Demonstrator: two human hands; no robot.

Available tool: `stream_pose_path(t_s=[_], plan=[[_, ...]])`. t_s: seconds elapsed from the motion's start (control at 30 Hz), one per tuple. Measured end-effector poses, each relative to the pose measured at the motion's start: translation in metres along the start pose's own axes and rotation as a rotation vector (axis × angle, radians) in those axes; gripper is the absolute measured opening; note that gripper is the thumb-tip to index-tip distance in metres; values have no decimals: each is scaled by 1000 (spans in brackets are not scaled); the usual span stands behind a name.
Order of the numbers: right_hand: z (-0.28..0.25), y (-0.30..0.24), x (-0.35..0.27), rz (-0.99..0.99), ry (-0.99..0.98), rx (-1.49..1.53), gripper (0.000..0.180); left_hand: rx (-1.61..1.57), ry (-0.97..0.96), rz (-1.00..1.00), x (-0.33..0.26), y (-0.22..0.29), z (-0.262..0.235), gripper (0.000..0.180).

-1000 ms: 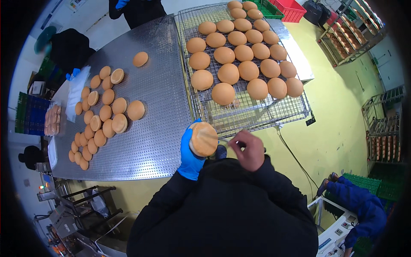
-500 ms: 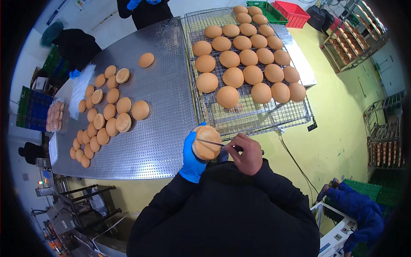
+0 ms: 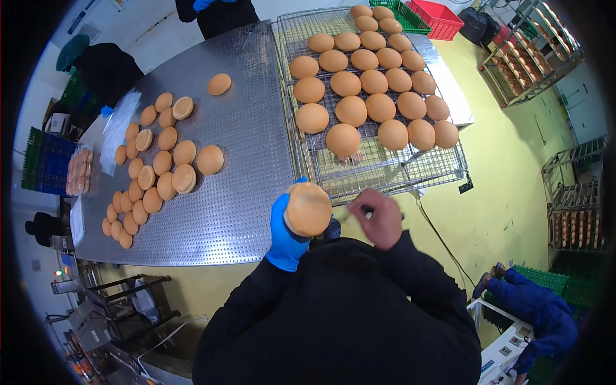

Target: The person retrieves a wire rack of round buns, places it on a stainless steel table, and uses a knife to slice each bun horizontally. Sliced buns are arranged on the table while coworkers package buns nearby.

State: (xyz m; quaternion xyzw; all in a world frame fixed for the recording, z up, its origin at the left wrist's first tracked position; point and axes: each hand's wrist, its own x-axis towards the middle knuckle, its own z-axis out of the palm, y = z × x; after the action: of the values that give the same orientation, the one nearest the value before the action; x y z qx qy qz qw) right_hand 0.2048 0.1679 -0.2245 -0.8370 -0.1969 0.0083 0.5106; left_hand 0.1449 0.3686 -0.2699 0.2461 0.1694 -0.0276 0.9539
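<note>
We are holding one bun (image 3: 308, 208) clamped in our gloved left hand (image 3: 286, 231) just below the wire rack (image 3: 385, 168), our bare right hand (image 3: 380, 218) curling shut beside it.

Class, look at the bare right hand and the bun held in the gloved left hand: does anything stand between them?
Nothing visible does. The right hand hovers beside the bun that the left hand holds, with only an open gap between.
</note>
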Motion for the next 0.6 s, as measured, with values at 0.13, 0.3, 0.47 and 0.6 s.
stream_pose_path(t_s=[0.13, 0.3, 0.47, 0.6], plan=[[-18, 37, 7, 181, 34, -238, 12, -168, -34, -48, 1, 9, -5, 53], [-9, -2, -10, 44, -116, -162, 12, 434, -147, 239, -9, 13, -5, 50], [-4, 3, -15, 48, -94, -52, 13, 140, -18, 62, -8, 12, -1, 54], [2, 50, -10, 119, -48, -264, 17, 193, 124, 18, 7, 31, -45, 49]])
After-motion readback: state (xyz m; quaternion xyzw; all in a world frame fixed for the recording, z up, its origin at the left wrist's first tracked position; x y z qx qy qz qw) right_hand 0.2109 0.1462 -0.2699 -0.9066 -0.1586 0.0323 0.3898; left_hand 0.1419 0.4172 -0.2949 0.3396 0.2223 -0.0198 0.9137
